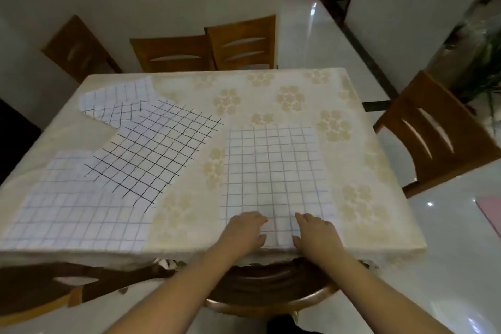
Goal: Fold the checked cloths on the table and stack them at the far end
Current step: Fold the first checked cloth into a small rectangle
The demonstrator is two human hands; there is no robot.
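Head view, table (271, 84) with cream flowered covering, seen from the near side.

Item 1: left hand (245, 230), palm down on the near edge of a pale blue checked cloth (273, 168); fingers curled onto the fabric, thumb toward the table edge. Whether it pinches the cloth or only presses on it cannot be told.

Item 2: right hand (315, 233), palm down on the same near edge, just beside the left hand, fingers bent in like manner; grip likewise unclear.

Item 3: that cloth lies flat, right of centre, reaching from the near edge toward mid-table.

Item 4: black-lined checked cloth (151, 152), spread at an angle, left of centre.

Item 5: blue checked cloth (73, 211), near left corner, partly under the black-lined one.

Item 6: further checked cloths (116, 103), far left corner, overlapping.

Item 7: wooden chairs (206, 47) beyond the far side.
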